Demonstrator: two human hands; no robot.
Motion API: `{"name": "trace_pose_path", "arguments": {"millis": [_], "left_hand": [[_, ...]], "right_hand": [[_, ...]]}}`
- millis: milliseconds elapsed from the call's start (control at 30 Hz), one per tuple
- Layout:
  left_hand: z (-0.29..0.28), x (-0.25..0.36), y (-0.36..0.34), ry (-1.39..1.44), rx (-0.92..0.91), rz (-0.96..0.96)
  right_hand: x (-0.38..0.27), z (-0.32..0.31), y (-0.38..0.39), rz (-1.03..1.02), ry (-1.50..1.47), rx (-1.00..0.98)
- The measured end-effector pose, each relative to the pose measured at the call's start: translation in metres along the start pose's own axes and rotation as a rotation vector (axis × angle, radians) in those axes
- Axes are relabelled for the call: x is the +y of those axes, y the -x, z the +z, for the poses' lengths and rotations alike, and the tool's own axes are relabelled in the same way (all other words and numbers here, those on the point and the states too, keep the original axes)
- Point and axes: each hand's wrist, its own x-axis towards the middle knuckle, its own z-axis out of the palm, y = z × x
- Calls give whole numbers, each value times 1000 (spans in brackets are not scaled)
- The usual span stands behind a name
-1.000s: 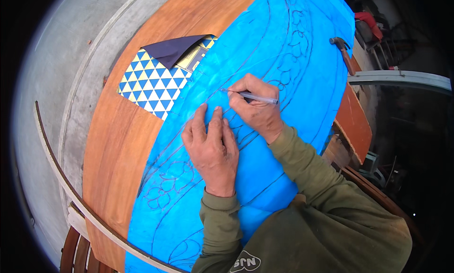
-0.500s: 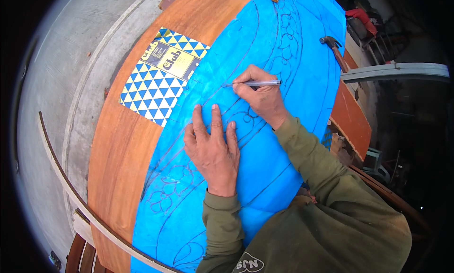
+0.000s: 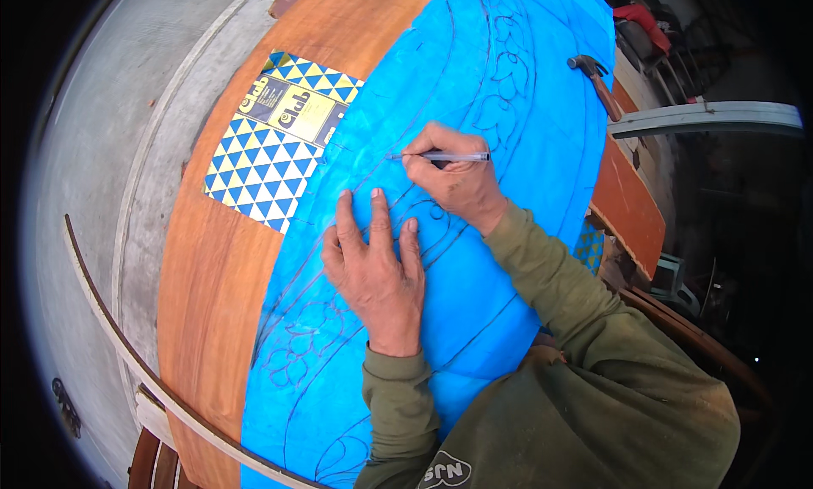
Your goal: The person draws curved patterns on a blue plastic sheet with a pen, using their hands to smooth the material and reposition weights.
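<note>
A large blue sheet [image 3: 483,328] lies over a wooden board, bearing dark drawn curves, flowers and leaves. My right hand [image 3: 457,176] grips a clear-barrelled pen [image 3: 464,157], its tip on or just above a long curved line on the sheet. Just below and to the left, my left hand [image 3: 377,273] rests flat on the blue sheet with its fingers spread. The left fingertips lie close to the same curved line. My right fingers hide part of the pen.
Patterned paper [image 3: 279,142] in blue, yellow and white lies on the wooden board [image 3: 212,294]. A hammer [image 3: 597,87] rests at the sheet's right edge, near a pale metal bar [image 3: 711,119]. A thin curved strip [image 3: 127,337] crosses the lower left.
My right hand and the pen have shifted slightly left and down along the sheet. My left hand stays flat in nearly the same place. The view has shifted a little.
</note>
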Motion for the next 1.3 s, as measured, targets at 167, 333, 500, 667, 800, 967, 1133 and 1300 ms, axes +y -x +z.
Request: {"name": "trace_pose_path", "arguments": {"millis": [167,333,500,667,800,967,1133,1300], "left_hand": [[0,0,0,-4,-2,6],[0,0,-1,-8,3,20],[0,0,0,-11,1,9],[-1,-1,1,-18,3,16],[0,1,0,-10,-11,3],[4,-4,3,15,-16,-1],[2,-2,2,-5,-17,-6],[3,-3,4,-4,-33,-7]], "right_hand": [[4,-2,-1,97,21,141],[7,-2,-1,38,46,194],[10,-10,-5,103,-89,216],[11,-25,-20,139,-195,134],[22,-25,-20,94,-81,11],[18,-22,-18,47,-37,-26],[25,-17,-19,67,-35,228],[26,-20,-19,44,-18,222]]}}
